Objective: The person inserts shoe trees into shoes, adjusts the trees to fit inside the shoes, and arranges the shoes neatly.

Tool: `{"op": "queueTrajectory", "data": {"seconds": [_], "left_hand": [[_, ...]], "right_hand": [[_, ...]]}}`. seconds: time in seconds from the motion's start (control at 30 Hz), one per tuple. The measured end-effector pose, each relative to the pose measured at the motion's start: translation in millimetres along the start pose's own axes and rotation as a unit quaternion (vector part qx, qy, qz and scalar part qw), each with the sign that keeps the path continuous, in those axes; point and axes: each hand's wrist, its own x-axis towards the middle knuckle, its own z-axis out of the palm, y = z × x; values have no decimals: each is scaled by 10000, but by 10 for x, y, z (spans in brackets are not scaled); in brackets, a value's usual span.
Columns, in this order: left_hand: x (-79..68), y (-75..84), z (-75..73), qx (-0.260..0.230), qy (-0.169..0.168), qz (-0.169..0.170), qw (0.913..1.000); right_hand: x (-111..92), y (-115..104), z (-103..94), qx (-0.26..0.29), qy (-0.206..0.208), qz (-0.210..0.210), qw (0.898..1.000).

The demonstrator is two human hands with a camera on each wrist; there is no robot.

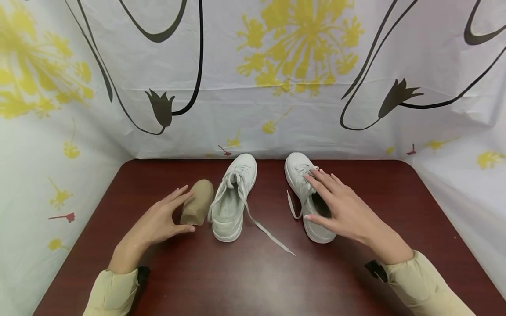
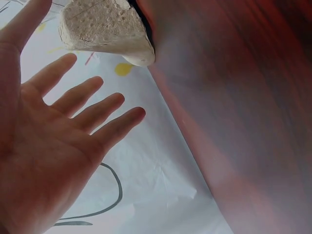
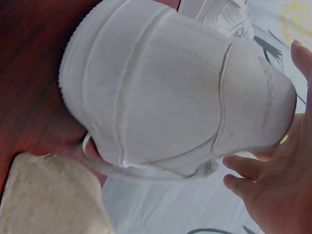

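Note:
In the head view my left hand (image 1: 160, 219) hovers beside a tan moulded shoe insert (image 1: 199, 199), its fingers spread and one fingertip overlapping the insert's edge. The left wrist view has the insert's textured end (image 2: 105, 27) apart from the palm (image 2: 44, 151). My right hand (image 1: 348, 210), also spread, is above the right white sneaker (image 1: 296, 169) and covers part of its opening. Seen from the heel (image 3: 170, 92), that sneaker stands upright. A second tan insert (image 3: 51, 200) appears beside it, hidden under the hand in the head view.
The left white sneaker (image 1: 229, 219) stands next to the first insert, toe toward the back, with a loose lace (image 1: 269, 235) trailing over the dark red table (image 1: 253, 285). A white patterned sheet (image 1: 245, 114) borders the table at the back and sides.

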Motion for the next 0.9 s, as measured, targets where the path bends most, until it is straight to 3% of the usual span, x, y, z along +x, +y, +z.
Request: {"op": "queueTrajectory", "data": {"seconds": [0.3, 0.47, 0.63, 0.9], "left_hand": [[32, -25, 28, 148, 148, 289, 9994], [59, -34, 44, 105, 231, 372, 9990], [73, -33, 67, 101, 52, 329, 9994], [92, -20, 74, 31, -28, 235, 9997]], "right_hand": [[153, -87, 66, -419, -82, -101, 9990], [268, -158, 109, -195, -170, -210, 9994], [371, -239, 188, 210, -305, -368, 9986], [467, -346, 249, 153, -413, -364, 9984]]}}
